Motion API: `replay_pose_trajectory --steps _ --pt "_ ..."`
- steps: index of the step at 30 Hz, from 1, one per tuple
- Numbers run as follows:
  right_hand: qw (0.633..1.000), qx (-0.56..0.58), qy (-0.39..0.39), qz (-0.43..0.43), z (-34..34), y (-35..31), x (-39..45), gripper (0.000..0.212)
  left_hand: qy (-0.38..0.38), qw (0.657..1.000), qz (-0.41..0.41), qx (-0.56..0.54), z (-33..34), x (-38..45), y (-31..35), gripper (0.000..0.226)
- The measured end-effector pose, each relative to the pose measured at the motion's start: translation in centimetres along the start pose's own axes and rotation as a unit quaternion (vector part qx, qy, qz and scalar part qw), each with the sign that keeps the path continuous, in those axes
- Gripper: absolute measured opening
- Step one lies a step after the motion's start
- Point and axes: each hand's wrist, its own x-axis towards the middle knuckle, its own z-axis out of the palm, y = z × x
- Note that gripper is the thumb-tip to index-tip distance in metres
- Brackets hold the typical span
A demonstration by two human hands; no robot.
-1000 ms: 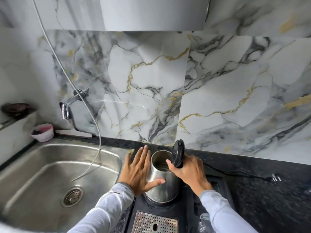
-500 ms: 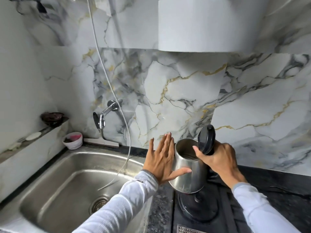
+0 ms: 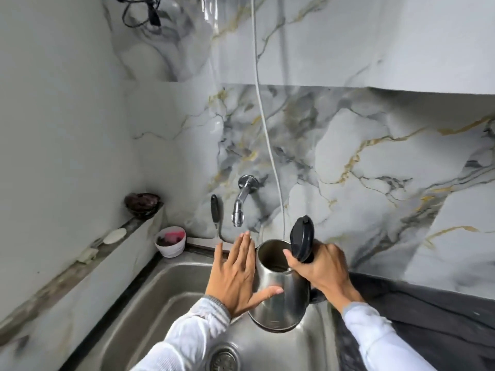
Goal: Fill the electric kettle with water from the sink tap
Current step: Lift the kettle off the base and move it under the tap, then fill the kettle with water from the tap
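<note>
A steel electric kettle [image 3: 278,298] hangs in the air over the steel sink [image 3: 166,298], its black lid [image 3: 302,241] flipped up and its mouth open. My right hand [image 3: 318,269] grips its handle on the right. Flat against the kettle's left side rests my left hand [image 3: 233,277], fingers spread, thumb on the steel body. The chrome wall tap [image 3: 241,202] sits just above and left of the kettle's mouth, beyond my left fingertips. No water runs from it.
A white hose [image 3: 267,145] hangs down the marble wall behind the kettle. A black-handled tool [image 3: 215,212] leans left of the tap. On the sink's back left corner sits a white bowl [image 3: 170,242]; a dark bowl [image 3: 142,204] rests on the left ledge. Black counter [image 3: 428,317] lies right.
The kettle has been lifted off its black base on the counter and carried left over the sink toward the tap. Both hands stayed on it.
</note>
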Motion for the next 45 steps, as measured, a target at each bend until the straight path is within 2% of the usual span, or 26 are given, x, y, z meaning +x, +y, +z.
replay_pose_trajectory --steps 2,7,9,11,14,18,21,26,31,35,39,42,43,45 --pt "1.0 -0.01 -0.015 -0.001 2.3 -1.7 0.6 0.067 0.001 1.0 -0.008 -0.004 1.2 0.2 -2.5 0.12" --pt "0.997 -0.009 -0.075 0.011 7.7 -4.0 1.7 0.073 -0.059 0.997 -0.017 -0.044 3.8 2.0 -8.1 0.115" --pt "0.996 -0.004 -0.081 0.022 9.6 -4.2 1.9 0.074 -0.064 0.991 -0.047 -0.103 4.3 3.8 -10.3 0.096" --pt "0.995 -0.008 -0.092 0.028 10.6 -4.2 1.9 0.075 -0.037 0.985 -0.079 -0.147 4.0 5.6 -11.6 0.073" --pt "0.994 -0.025 -0.105 0.033 11.7 -4.2 2.0 0.081 0.025 0.972 -0.128 -0.197 3.1 8.5 -11.8 0.058" --pt "0.994 -0.022 -0.101 0.038 12.2 -4.3 2.4 0.076 0.084 0.976 -0.158 -0.121 2.4 11.3 -9.5 0.069" --pt "0.994 -0.015 -0.099 0.045 12.3 -4.3 2.7 0.071 0.07 0.977 -0.188 -0.067 2.2 12.2 -7.8 0.072" --pt "0.994 -0.006 -0.102 0.044 13.0 -4.3 3.2 0.068 0.085 0.973 -0.203 -0.061 2.6 12.9 -7.4 0.057" --pt "0.993 0.025 -0.101 0.048 13.5 -4.2 3.7 0.068 0.108 0.973 -0.161 -0.124 2.9 12.9 -7.2 0.042" --pt "0.996 0.024 -0.08 0.044 13.5 -4.1 4.1 0.069 0.117 0.962 -0.071 -0.235 3.5 13.1 -9.4 0.033" --pt "0.997 0.018 -0.069 0.039 13.6 -4.0 4.5 0.07 0.108 0.963 0.005 -0.246 3.4 13.3 -10.8 0.033" --pt "0.997 0.03 -0.061 0.035 13.7 -4.0 4.8 0.067 0.061 0.973 0.013 -0.223 3.2 13.3 -11.4 0.039" --pt "0.998 0.029 -0.054 0.03 13.8 -4.0 4.9 0.066 0.037 0.978 0.013 -0.203 3.3 13.1 -11.8 0.047" --pt "0.998 0.026 -0.047 0.024 13.8 -4.0 5.0 0.064 -0.013 0.987 0.013 -0.157 3.4 12.2 -12.3 0.079"
